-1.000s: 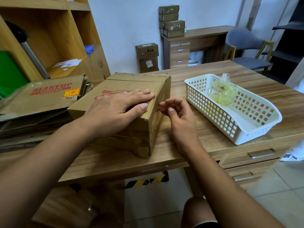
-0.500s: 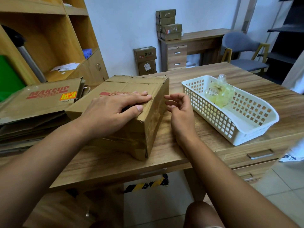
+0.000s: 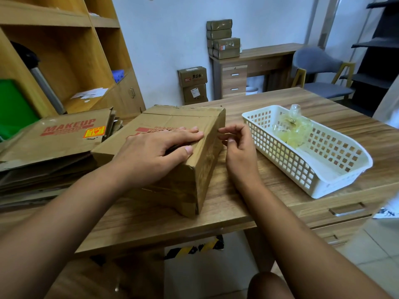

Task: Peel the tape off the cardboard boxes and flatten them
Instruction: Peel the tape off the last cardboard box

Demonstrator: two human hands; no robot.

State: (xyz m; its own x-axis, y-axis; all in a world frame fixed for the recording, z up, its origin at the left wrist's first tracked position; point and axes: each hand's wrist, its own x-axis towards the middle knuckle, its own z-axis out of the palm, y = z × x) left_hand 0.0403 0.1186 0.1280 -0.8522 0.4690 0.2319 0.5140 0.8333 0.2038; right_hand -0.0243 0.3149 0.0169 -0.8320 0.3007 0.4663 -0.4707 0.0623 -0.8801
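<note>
Wood-grain table [image 3: 233, 214], seen from the head camera. Directly on it lie three things: a closed cardboard box [image 3: 172, 119] beneath the flat left hand [image 3: 155, 152]; a stack of flattened cardboard [image 3: 54, 145], top sheet printed MAKEUP, left of that hand; and a white lattice basket [image 3: 287, 165] just right of the right hand [image 3: 239, 149], apart from the box.

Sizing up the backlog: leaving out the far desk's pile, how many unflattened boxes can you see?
3. One box lies on the table under the left hand; an upper box sits on a lower box beyond it. The table edge may hide more.
</note>
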